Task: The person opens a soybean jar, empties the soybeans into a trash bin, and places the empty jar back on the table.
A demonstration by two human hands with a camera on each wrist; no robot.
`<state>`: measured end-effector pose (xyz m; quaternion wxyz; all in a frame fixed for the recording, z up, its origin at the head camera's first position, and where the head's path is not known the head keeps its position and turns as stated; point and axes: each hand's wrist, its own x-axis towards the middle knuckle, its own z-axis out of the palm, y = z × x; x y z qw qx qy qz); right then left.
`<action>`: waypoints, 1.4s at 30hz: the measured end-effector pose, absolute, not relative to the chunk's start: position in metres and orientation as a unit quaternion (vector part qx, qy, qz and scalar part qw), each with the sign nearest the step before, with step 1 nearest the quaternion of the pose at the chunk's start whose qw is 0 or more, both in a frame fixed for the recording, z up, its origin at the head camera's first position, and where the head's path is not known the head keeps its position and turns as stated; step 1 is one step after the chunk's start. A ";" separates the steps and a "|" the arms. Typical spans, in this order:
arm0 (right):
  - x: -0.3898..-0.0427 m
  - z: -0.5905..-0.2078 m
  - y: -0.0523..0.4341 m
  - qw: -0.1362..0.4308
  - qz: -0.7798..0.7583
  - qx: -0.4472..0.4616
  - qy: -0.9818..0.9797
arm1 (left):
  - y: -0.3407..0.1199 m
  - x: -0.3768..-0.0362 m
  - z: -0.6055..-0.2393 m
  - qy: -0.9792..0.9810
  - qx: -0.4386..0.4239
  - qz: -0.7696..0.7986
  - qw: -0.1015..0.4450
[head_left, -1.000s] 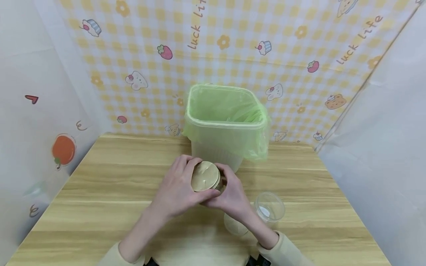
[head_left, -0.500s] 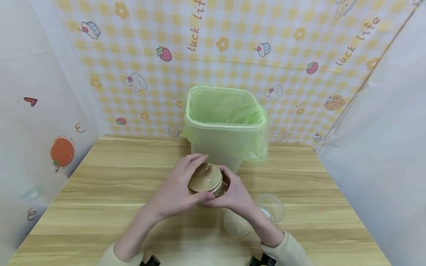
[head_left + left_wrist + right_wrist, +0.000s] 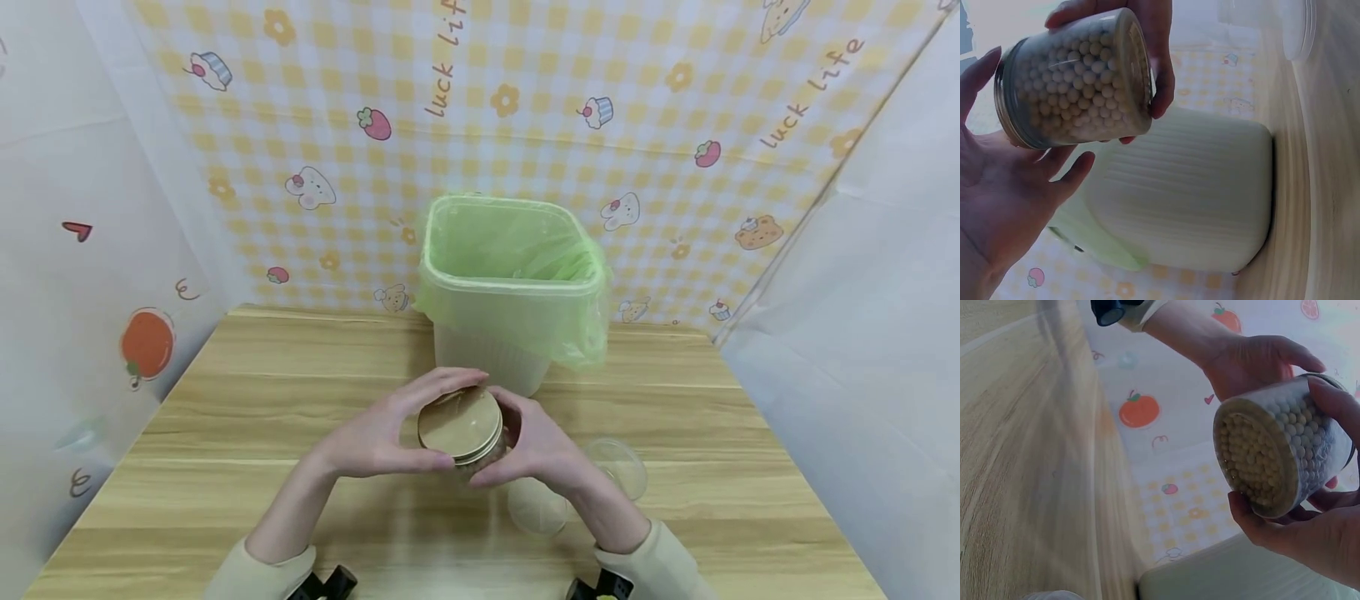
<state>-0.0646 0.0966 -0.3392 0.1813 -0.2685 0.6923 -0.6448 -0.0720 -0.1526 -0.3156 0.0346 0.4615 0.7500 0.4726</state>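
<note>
- On the backdrop (image 3: 517, 158) ahead of you, head view: "luck life" printed twice, among cartoon cakes and strawberries on yellow check.
- Same view: wood-grain table (image 3: 262, 400); pale bin (image 3: 487, 350) near the backdrop, green liner (image 3: 517, 308) over its rim; white side walls. Clear container (image 3: 624, 465) and translucent round piece (image 3: 537, 507) either side of your right forearm.
- Jar (image 3: 486, 457), gold lid (image 3: 461, 423) on, in front of the bin, between your hands. Left hand (image 3: 378, 437) about the lid, thumb and fingers apart; right hand (image 3: 536, 446) at the body.
- Left wrist view: jar tilted, pale little balls inside. Your left fingers spread around the lid; can't tell how firmly they touch.
- Right wrist view: jar's base shows, off the table; your right thumb and fingers clamped on its sides.
</note>
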 end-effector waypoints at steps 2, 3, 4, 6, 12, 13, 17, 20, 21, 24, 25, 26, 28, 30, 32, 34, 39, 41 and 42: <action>-0.064 -0.340 0.097 0.182 -0.643 -0.279 0.690 | -0.152 -0.072 -0.317 0.748 0.468 0.469 0.032; -0.064 -0.340 0.097 0.181 -0.641 -0.281 0.691 | -0.151 -0.072 -0.317 0.749 0.470 0.466 0.027; -0.064 -0.340 0.097 0.179 -0.638 -0.282 0.694 | -0.151 -0.071 -0.318 0.751 0.469 0.464 0.025; -0.063 -0.339 0.096 0.170 -0.627 -0.278 0.707 | -0.150 -0.070 -0.317 0.762 0.458 0.458 0.019; -0.058 -0.339 0.092 0.102 -0.596 -0.262 0.752 | -0.146 -0.065 -0.317 0.811 0.400 0.426 -0.022; -0.058 -0.340 0.091 0.088 -0.592 -0.260 0.757 | -0.145 -0.064 -0.317 0.818 0.392 0.418 -0.033; -0.055 -0.342 0.087 0.051 -0.579 -0.238 0.778 | -0.140 -0.063 -0.318 0.844 0.370 0.381 -0.075; -0.054 -0.343 0.085 0.036 -0.569 -0.222 0.791 | -0.137 -0.063 -0.318 0.860 0.360 0.344 -0.111; -0.054 -0.343 0.084 0.032 -0.566 -0.217 0.794 | -0.137 -0.063 -0.319 0.864 0.357 0.335 -0.122; -0.053 -0.344 0.081 0.016 -0.557 -0.206 0.804 | -0.134 -0.063 -0.319 0.870 0.351 0.311 -0.150; -0.053 -0.345 0.081 0.009 -0.553 -0.204 0.808 | -0.134 -0.063 -0.320 0.871 0.350 0.306 -0.157; -0.052 -0.346 0.080 0.000 -0.549 -0.201 0.812 | -0.133 -0.063 -0.320 0.872 0.349 0.301 -0.164; -0.052 -0.347 0.079 -0.020 -0.539 -0.201 0.818 | -0.132 -0.063 -0.321 0.875 0.345 0.289 -0.177; -0.051 -0.348 0.078 -0.039 -0.529 -0.200 0.824 | -0.132 -0.063 -0.322 0.878 0.341 0.280 -0.186; -0.051 -0.349 0.077 -0.054 -0.521 -0.201 0.828 | -0.131 -0.062 -0.322 0.882 0.336 0.269 -0.193; -0.051 -0.349 0.078 -0.062 -0.514 -0.203 0.831 | -0.131 -0.062 -0.321 0.885 0.334 0.261 -0.193; -0.056 -0.347 0.082 -0.023 -0.548 -0.227 0.805 | -0.136 -0.060 -0.316 0.885 0.350 0.267 -0.154; -0.058 -0.344 0.085 0.012 -0.575 -0.241 0.782 | -0.139 -0.060 -0.314 0.877 0.364 0.287 -0.128; -0.059 -0.343 0.087 0.034 -0.588 -0.246 0.769 | -0.141 -0.060 -0.313 0.871 0.371 0.302 -0.112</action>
